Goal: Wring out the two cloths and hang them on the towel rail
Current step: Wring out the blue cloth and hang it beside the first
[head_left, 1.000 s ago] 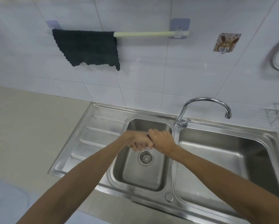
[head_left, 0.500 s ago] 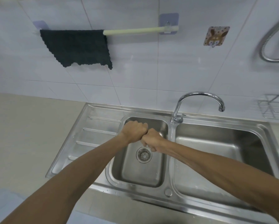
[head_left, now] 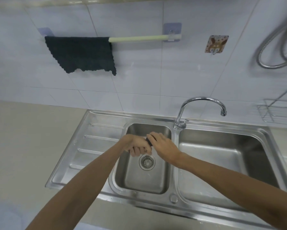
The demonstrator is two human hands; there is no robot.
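One dark cloth (head_left: 83,54) hangs spread over the left half of the pale towel rail (head_left: 139,38) on the tiled wall. A second dark cloth (head_left: 149,141) is bunched up between my hands, above the small left sink bowl (head_left: 142,180); only a short twisted piece shows. My left hand (head_left: 136,146) is closed around its lower end, fingers curled under. My right hand (head_left: 162,144) grips the upper end from the right. The two hands touch over the drain (head_left: 147,162).
A chrome tap (head_left: 202,103) arches over the divider, spout above the large right bowl (head_left: 222,163). A ribbed drainboard (head_left: 93,146) lies left. On the wall are a rabbit hook (head_left: 216,44), a shower hose (head_left: 272,52) and a wire rack (head_left: 279,112).
My hands have rotated against each other around the bunched cloth, and a bit of the dark cloth now shows between them. The view shifted slightly; the hung cloth has not moved.
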